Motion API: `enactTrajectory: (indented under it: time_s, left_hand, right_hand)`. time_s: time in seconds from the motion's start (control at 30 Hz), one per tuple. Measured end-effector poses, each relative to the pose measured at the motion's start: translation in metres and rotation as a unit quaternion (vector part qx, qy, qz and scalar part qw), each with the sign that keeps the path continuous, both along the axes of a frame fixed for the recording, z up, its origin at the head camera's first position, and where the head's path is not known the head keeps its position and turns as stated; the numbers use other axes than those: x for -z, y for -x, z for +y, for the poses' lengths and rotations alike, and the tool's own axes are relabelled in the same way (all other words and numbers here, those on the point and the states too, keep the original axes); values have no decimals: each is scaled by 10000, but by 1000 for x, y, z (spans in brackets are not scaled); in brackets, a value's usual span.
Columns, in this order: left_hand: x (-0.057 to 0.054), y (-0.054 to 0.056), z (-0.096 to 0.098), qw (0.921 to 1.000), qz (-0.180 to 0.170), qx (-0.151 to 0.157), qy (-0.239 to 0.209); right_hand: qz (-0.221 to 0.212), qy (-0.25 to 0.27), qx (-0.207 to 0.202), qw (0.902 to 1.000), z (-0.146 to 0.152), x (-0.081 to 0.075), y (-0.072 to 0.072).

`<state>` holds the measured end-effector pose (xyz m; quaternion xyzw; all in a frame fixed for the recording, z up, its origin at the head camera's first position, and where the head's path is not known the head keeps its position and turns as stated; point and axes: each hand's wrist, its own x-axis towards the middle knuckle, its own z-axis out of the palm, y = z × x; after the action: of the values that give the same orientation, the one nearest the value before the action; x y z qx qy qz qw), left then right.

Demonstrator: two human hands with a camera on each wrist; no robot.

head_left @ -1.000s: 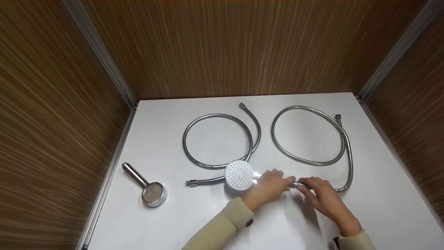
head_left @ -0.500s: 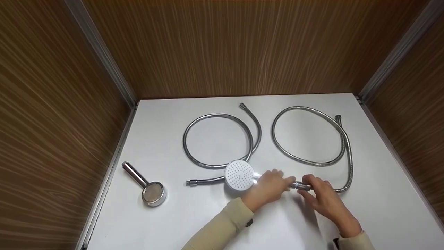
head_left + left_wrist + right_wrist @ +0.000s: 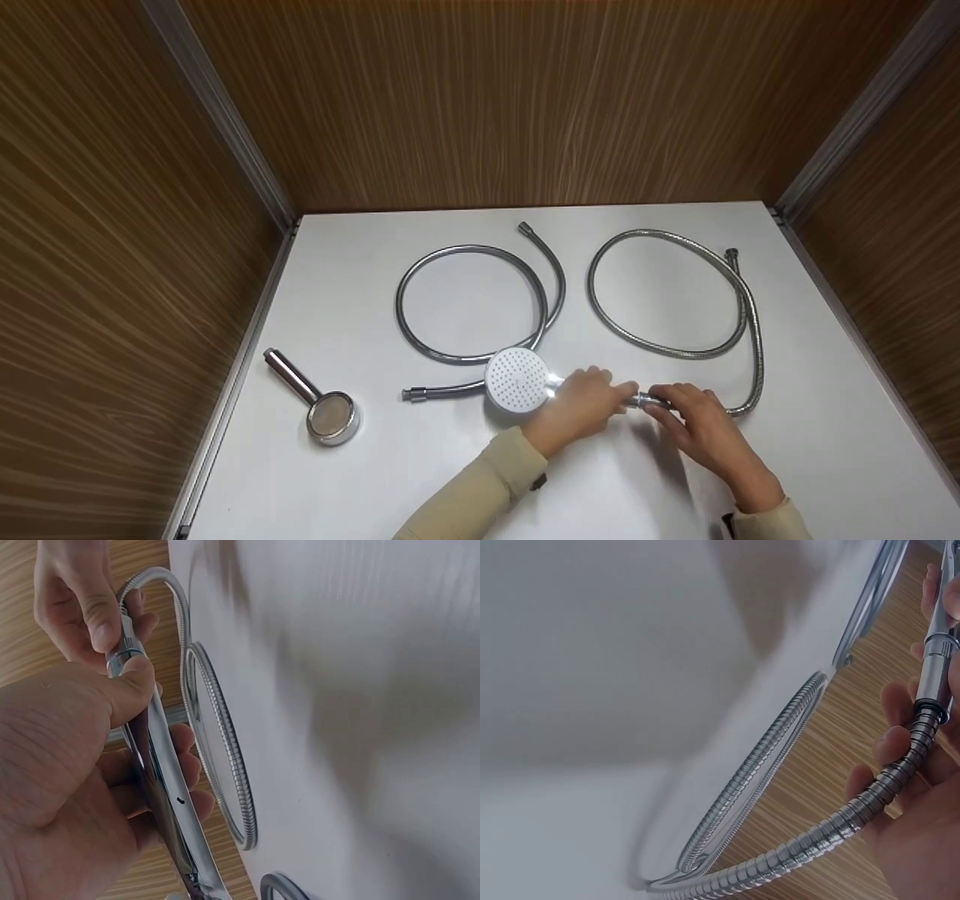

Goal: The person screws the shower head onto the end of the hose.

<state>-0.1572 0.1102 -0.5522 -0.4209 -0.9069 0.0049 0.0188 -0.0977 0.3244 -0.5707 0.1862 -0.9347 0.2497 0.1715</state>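
A round white shower head (image 3: 517, 379) with a chrome handle (image 3: 166, 772) lies across my left hand (image 3: 581, 405), whose fingers and thumb grip that handle near its lower end. My right hand (image 3: 701, 427) holds the metal end fitting (image 3: 934, 682) of a ribbed metal shower hose (image 3: 759, 360), with fingers curled about fitting and hose. Handle and fitting meet end to end in a line between the two hands, as both wrist views show. From my right hand the hose curves away into a loop on the table.
A smooth grey shower hose (image 3: 398, 307) lies coiled left of the ribbed one, one end passing beneath the white shower head. Farther left rests a second shower head (image 3: 334, 420) with a brownish handle. Wood-grain panels (image 3: 525, 105) enclose the white table (image 3: 360, 495) at back and sides.
My right fingers slid back along the fitting half a second ago, exposing more of it, and now cover it again closer to the handle. My left hand has stayed in place.
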Motion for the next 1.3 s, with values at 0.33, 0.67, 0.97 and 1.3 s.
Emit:
enactTrajectory:
  time_s: [0.33,0.67,0.97,1.3]
  left_hand:
    - [0,2,0,10000,0,25,77]
    - [-1,2,0,9998,-139,4,111]
    - [-2,1,-2,9999,34,9,99]
    - [-1,3,-2,9999,11,-31,116]
  right_hand:
    - [-121,-43,110,9999,-2,1,0]
    - [160,-61,35,9998,-2,3,3]
    - [173,-39,-160,9997,3,4,3]
    - [293,-103,-137,9994,3,2,2]
